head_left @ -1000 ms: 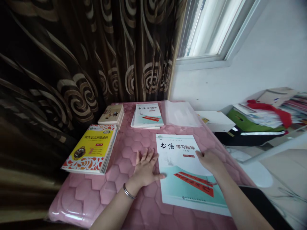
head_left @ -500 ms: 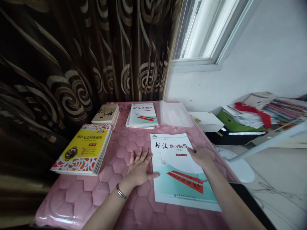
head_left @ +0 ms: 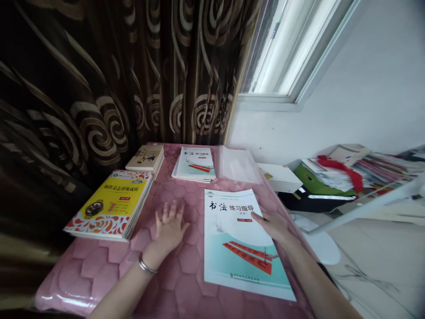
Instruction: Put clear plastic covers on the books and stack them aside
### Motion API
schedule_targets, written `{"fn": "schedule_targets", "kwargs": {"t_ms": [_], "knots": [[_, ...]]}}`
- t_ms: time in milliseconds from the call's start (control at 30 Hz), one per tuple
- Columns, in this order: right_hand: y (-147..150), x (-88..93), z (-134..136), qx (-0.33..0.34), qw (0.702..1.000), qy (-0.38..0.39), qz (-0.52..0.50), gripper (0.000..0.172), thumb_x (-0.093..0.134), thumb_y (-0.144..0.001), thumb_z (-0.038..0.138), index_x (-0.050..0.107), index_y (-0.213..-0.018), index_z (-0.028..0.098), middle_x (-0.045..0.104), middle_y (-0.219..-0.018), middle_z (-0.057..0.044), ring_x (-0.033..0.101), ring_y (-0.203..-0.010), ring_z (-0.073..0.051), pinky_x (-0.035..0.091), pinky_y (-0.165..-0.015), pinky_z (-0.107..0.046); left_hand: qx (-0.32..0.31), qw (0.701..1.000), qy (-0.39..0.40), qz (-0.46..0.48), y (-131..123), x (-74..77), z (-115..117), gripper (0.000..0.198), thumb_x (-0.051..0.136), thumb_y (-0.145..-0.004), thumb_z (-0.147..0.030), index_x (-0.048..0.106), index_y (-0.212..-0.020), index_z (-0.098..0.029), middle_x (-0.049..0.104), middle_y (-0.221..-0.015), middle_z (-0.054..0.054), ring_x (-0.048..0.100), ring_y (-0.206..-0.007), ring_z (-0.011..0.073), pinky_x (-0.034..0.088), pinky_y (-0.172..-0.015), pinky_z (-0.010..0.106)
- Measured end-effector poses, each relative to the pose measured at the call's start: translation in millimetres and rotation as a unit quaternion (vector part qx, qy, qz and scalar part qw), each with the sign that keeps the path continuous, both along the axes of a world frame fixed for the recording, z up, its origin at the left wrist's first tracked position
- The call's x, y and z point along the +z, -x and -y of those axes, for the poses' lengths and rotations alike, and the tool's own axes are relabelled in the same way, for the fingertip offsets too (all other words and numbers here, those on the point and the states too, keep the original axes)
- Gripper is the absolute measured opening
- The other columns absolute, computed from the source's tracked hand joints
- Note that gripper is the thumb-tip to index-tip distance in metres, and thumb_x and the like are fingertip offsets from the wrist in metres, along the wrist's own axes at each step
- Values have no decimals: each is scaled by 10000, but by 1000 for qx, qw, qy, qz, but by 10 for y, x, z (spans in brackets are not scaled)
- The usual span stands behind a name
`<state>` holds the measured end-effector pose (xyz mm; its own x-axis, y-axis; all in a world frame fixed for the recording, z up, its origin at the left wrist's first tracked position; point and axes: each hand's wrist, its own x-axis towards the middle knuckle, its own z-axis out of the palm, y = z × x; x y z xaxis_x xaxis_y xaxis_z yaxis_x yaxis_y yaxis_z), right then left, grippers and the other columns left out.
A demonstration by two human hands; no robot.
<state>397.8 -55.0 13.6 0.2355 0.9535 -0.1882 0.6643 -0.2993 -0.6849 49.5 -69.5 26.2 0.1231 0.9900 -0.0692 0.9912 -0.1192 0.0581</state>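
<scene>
A calligraphy workbook (head_left: 244, 252) with a white and teal cover and red banners lies face up on the pink padded table cover. My right hand (head_left: 270, 223) holds its upper right edge; a digit lies on the cover, and the other fingers are partly hidden. To the left of the workbook, my left hand (head_left: 170, 226) is open, fingers spread, palm down, apart from the book and with nothing in it. A silver bracelet (head_left: 146, 265) circles the left wrist. Farther back lies a stack of matching calligraphy workbooks (head_left: 195, 164).
A stack topped by a yellow book (head_left: 111, 199) lies at the left, with small beige books (head_left: 146, 157) behind it. A clear plastic sheet (head_left: 237, 164) lies at the back right. Beyond the table's right side are a white box (head_left: 280, 177) and piled papers (head_left: 332, 173).
My left hand has lifted off the workbook's left edge and moved left. My right hand stays at the workbook's right edge. The camera view has shifted slightly.
</scene>
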Motion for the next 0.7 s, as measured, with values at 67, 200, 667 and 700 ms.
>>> {"fn": "schedule_targets", "kwargs": {"t_ms": [67, 200, 667, 700], "knots": [[12, -13, 38, 0, 999, 0, -35, 337, 527, -870, 382, 749, -757, 155, 762, -754, -77, 716, -800, -275, 524, -631, -305, 86, 994, -63, -40, 180, -16, -21, 528, 357, -953, -289, 406, -1460, -151, 392, -1497, 218, 440, -1309, 404, 486, -920, 573], [21, -22, 169, -21, 994, -5, -111, 348, 503, -861, 427, 727, -899, 163, 772, -879, -55, 719, -876, -257, 549, -701, -303, 149, 980, -110, -68, 431, -31, -35, 489, 350, -904, -162, 534, -1347, -65, 643, -1060, 277, 653, -907, 337, 556, -633, 396], [211, -114, 1079, -208, 950, -3, -231, 408, 628, -710, 577, 702, -825, 193, 767, -787, -85, 729, -804, -325, 594, -657, -363, 98, 991, -91, -23, 493, 109, -265, 358, 568, -786, -199, 644, -1096, -37, 663, -982, 244, 663, -910, 345, 532, -713, 384], [232, -91, 1105, -223, 945, 2, -237, 412, 641, -696, 577, 698, -829, 192, 768, -800, -90, 729, -816, -328, 595, -650, -359, 81, 992, -92, -16, 504, 129, -275, 304, 572, -776, -189, 667, -1034, -61, 676, -933, 210, 665, -897, 321, 528, -728, 369]]}}
